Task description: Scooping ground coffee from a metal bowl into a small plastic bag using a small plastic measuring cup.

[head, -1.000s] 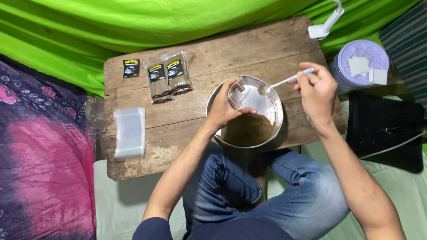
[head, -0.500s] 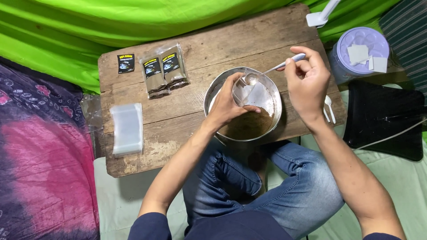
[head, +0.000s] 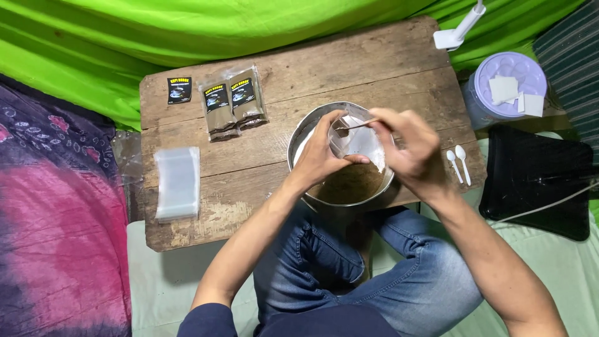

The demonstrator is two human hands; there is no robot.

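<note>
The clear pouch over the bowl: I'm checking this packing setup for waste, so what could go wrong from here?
1. The clear pouch is pinched open by the left hand alone; if that grip slips, powder may miss it, though most would land in the metal bowl.
2. The right hand tips a loaded spoon at the narrow mouth; grains could scatter.
3. The bowl overhangs the wooden table edge and might tip.

Low wooden table (head: 299, 75) stands on a pale green floor covering (head: 156, 293); bright green cloth (head: 187, 31) behind it (draped, creased); pink patterned fabric (head: 56, 218) at left.
</note>
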